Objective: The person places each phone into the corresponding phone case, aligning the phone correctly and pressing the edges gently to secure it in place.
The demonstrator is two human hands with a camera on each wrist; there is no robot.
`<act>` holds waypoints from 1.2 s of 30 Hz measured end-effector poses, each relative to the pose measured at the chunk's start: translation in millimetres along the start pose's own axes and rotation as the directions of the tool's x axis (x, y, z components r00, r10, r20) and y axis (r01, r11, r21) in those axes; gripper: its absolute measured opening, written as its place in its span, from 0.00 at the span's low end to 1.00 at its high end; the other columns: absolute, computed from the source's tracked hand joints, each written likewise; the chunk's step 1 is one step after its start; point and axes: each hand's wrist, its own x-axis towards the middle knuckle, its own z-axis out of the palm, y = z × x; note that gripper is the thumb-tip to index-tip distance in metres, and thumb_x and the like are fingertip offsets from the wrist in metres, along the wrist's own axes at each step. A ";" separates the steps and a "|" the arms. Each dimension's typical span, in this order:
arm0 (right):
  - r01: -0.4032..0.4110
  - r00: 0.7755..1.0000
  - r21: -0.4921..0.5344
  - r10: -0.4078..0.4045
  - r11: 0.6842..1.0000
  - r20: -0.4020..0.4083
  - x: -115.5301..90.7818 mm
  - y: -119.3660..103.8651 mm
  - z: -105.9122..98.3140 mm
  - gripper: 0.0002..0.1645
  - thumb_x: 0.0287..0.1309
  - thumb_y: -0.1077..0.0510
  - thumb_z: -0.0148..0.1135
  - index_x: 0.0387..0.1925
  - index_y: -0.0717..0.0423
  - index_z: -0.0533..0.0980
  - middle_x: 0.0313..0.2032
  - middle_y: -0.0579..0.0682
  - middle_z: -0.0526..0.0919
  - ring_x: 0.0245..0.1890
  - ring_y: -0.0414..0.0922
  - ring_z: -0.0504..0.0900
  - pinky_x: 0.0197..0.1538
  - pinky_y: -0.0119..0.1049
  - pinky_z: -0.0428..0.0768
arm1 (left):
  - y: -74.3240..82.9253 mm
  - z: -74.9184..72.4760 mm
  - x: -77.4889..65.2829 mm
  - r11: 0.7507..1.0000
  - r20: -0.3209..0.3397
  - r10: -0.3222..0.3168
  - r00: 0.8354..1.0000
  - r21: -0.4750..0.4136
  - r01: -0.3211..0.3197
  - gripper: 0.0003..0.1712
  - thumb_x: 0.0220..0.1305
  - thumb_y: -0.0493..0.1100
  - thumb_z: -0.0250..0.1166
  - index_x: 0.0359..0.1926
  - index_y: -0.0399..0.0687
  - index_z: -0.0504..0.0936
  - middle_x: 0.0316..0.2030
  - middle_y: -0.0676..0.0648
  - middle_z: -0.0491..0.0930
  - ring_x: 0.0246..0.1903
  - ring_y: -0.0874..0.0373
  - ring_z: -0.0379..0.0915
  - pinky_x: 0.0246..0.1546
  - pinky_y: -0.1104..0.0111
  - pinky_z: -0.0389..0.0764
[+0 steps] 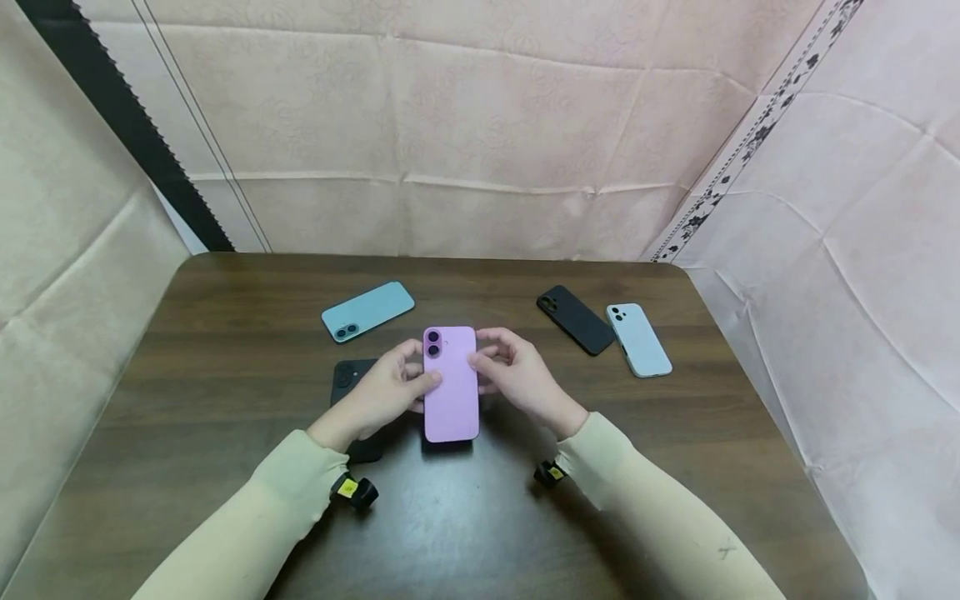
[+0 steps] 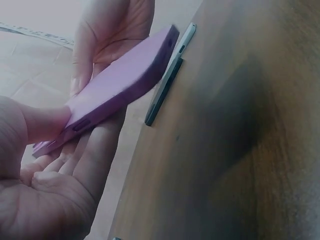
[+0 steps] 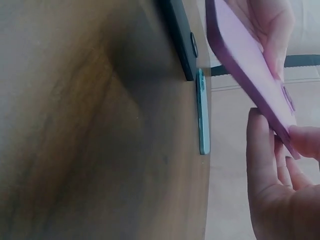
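A purple phone with two stacked camera lenses is held just above the table, its back facing up. My left hand pinches its left edge, thumb on the back and fingers beneath, as the left wrist view also shows on the phone. On the opposite edge my right hand pinches it, thumb on top and fingers under the upper right side. Partly hidden below my left hand lies a black phone on the table.
Behind the hands, a light blue phone lies on the wooden table. Farther right, a dark phone rests next to a pale blue one. Light cloth hangs behind the table.
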 end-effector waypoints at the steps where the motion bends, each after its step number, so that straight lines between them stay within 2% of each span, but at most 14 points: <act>1: -0.008 1.000 -0.004 0.008 1.000 0.001 -1.2 0.6 0.3 0.23 0.64 0.56 0.63 0.59 0.51 0.70 0.44 0.57 0.81 0.42 0.52 0.83 0.41 0.51 0.83 | -0.6 -0.2 0.5 1.000 -0.016 0.005 1.000 -0.005 -0.005 0.16 0.71 0.37 0.58 0.56 0.45 0.66 0.47 0.39 0.82 0.42 0.48 0.82 0.38 0.56 0.83; 5: -0.019 1.000 -0.008 0.019 1.000 0.004 -3.7 8.0 2.2 0.21 0.63 0.56 0.64 0.56 0.53 0.71 0.43 0.57 0.81 0.41 0.51 0.83 0.41 0.50 0.83 | -1.0 -0.7 1.6 0.998 -0.089 0.031 0.996 -0.059 -0.037 0.16 0.71 0.37 0.57 0.57 0.45 0.66 0.48 0.39 0.81 0.43 0.48 0.82 0.38 0.56 0.83; 10: -0.038 0.999 -0.005 0.038 0.999 0.001 -4.4 11.1 5.6 0.21 0.63 0.59 0.64 0.55 0.56 0.70 0.43 0.58 0.81 0.40 0.50 0.83 0.43 0.51 0.82 | 1.3 -1.2 1.0 0.991 -0.181 0.078 0.980 -0.094 -0.096 0.18 0.72 0.38 0.57 0.59 0.46 0.65 0.49 0.39 0.81 0.44 0.48 0.81 0.40 0.56 0.83; 16: 0.010 0.999 -0.034 -0.011 0.999 -0.032 -4.7 10.7 10.1 0.19 0.63 0.62 0.62 0.55 0.58 0.73 0.42 0.58 0.81 0.38 0.51 0.82 0.44 0.55 0.81 | 0.5 -0.6 2.5 0.986 -0.228 0.066 0.971 -0.136 -0.099 0.19 0.72 0.38 0.55 0.61 0.46 0.64 0.51 0.39 0.80 0.47 0.48 0.80 0.42 0.57 0.82; 19: 0.029 0.997 -0.037 -0.032 0.999 -0.075 -5.5 9.9 15.3 0.16 0.62 0.62 0.64 0.51 0.58 0.75 0.40 0.57 0.82 0.35 0.49 0.82 0.43 0.54 0.82 | 0.6 0.7 4.6 0.975 -0.230 0.039 0.972 -0.203 -0.088 0.20 0.74 0.38 0.53 0.63 0.48 0.62 0.54 0.40 0.78 0.52 0.50 0.77 0.49 0.56 0.79; 21: 0.037 0.994 -0.017 -0.038 0.999 -0.099 -5.7 8.5 19.9 0.13 0.61 0.62 0.65 0.47 0.60 0.77 0.39 0.56 0.81 0.34 0.48 0.83 0.42 0.54 0.82 | 1.4 1.6 6.6 0.958 -0.228 0.015 0.973 -0.275 -0.079 0.20 0.74 0.38 0.51 0.64 0.50 0.60 0.56 0.41 0.76 0.55 0.51 0.74 0.54 0.56 0.75; 26: 0.044 0.991 0.062 -0.036 0.997 -0.129 -2.9 10.0 27.3 0.11 0.59 0.62 0.67 0.41 0.63 0.77 0.38 0.58 0.81 0.35 0.48 0.84 0.42 0.56 0.81 | 4.7 1.6 8.5 0.889 -0.204 -0.006 0.979 -0.450 -0.088 0.23 0.76 0.38 0.47 0.67 0.52 0.56 0.60 0.41 0.71 0.61 0.53 0.67 0.62 0.56 0.66; 29: 0.031 0.991 0.085 -0.019 0.996 -0.135 -2.6 10.5 28.0 0.10 0.58 0.62 0.68 0.39 0.62 0.77 0.37 0.59 0.81 0.35 0.49 0.84 0.42 0.55 0.81 | 6.0 0.1 7.4 0.859 -0.166 0.013 0.986 -0.503 -0.096 0.27 0.76 0.37 0.46 0.71 0.53 0.53 0.64 0.42 0.67 0.64 0.54 0.64 0.64 0.57 0.64; 36: 0.000 0.991 0.100 0.013 0.995 -0.134 -3.2 11.3 26.7 0.09 0.57 0.62 0.68 0.38 0.62 0.78 0.38 0.59 0.81 0.36 0.49 0.83 0.41 0.49 0.83 | 6.8 -3.9 6.3 0.849 -0.078 0.026 0.997 -0.524 -0.064 0.30 0.76 0.38 0.46 0.74 0.54 0.51 0.68 0.45 0.63 0.65 0.54 0.61 0.64 0.57 0.63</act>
